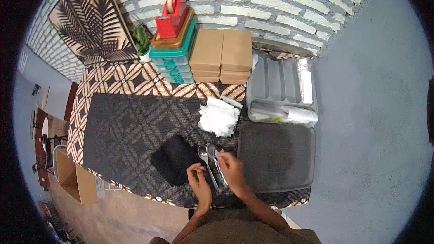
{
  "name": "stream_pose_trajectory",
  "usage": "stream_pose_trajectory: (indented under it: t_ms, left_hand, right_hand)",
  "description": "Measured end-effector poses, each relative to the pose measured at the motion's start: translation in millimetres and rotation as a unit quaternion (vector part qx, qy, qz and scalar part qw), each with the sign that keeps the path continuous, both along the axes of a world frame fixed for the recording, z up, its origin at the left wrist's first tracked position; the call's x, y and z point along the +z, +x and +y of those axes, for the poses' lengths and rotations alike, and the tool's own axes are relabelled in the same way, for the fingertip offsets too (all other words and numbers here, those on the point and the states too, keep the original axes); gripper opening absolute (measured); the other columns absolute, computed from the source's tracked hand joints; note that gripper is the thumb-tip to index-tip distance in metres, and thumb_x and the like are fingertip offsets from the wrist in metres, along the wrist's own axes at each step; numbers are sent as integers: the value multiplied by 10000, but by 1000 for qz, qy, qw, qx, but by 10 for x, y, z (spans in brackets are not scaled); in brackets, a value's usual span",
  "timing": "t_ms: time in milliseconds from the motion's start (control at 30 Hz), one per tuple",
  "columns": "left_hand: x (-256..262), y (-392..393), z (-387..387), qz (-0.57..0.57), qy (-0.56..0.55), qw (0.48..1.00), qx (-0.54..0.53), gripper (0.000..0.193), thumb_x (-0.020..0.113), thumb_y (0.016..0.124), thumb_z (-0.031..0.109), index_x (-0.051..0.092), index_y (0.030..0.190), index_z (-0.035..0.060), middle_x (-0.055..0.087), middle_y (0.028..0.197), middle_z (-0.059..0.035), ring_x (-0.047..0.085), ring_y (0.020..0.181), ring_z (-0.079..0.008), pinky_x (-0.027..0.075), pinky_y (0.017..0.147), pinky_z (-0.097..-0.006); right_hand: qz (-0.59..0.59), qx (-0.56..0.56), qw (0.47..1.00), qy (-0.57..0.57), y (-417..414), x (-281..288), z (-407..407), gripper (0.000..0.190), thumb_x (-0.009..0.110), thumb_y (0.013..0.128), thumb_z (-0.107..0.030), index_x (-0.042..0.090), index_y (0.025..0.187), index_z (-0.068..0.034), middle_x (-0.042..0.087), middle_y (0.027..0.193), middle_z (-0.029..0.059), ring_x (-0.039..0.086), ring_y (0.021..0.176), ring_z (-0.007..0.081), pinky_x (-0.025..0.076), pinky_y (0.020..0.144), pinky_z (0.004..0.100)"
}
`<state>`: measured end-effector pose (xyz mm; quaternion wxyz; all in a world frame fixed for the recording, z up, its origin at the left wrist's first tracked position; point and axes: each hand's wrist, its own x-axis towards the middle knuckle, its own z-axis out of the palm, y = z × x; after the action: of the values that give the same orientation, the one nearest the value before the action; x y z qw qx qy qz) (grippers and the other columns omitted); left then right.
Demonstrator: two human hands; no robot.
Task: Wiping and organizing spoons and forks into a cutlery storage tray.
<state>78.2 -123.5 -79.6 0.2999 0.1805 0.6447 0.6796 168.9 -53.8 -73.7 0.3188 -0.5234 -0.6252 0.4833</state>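
Several metal spoons (211, 170) lie close together on the dark mat near the table's front edge, bowls pointing away from me. Over the right side of them is my right hand (231, 171), its fingers curled and touching at the tips; whether it grips a piece of cutlery cannot be made out. My left hand (199, 179) is just left of the spoon handles, fingers bent, beside a folded black cloth (176, 159). Behind the spoons sits a pile of white tissues or napkins (218, 117). The cutlery under my right hand is partly hidden.
A dark tray (276, 157) lies at the right, with a grey cutlery organizer (274, 81) holding plastic-wrapped items behind it. Along the wall stand cardboard boxes (222, 52), teal drawers (173, 61), a red tape dispenser (172, 18) and a potted plant (141, 40).
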Motion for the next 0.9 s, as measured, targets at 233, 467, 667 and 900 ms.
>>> stream_pose_trajectory:
  t_ms: [233,467,667,900]
  left_hand:
    - [-178,-91,-318,61,-60,992,-95,153,486,949,54,530,1084,-2,560,973,-57,526,886,-124,439,792,-263]
    - [-69,-137,-377,96,-89,984,-120,206,534,882,34,551,1078,-25,588,986,-103,556,929,-195,442,834,-322]
    - [224,-683,-255,447,-185,849,214,440,584,835,100,469,1244,-18,514,1191,-178,411,1179,-377,193,1063,-498]
    - [-314,-1674,-333,155,-232,960,-29,586,718,792,256,502,1231,-67,597,1126,-208,572,1035,-337,465,868,-376]
  right_hand:
    - [-159,100,978,92,-180,-227,-397,117,605,853,-74,537,906,4,628,846,222,617,782,417,482,644,460]
    - [-231,117,964,66,-227,-185,-339,164,636,840,-139,575,853,12,634,762,215,625,751,429,484,616,470]
    - [-91,159,983,-23,-31,-93,-298,199,636,850,-175,617,845,23,608,660,115,587,564,198,444,547,349]
    - [-66,146,985,-63,-8,191,-484,230,579,923,-210,609,905,18,556,635,42,482,553,104,399,542,300]
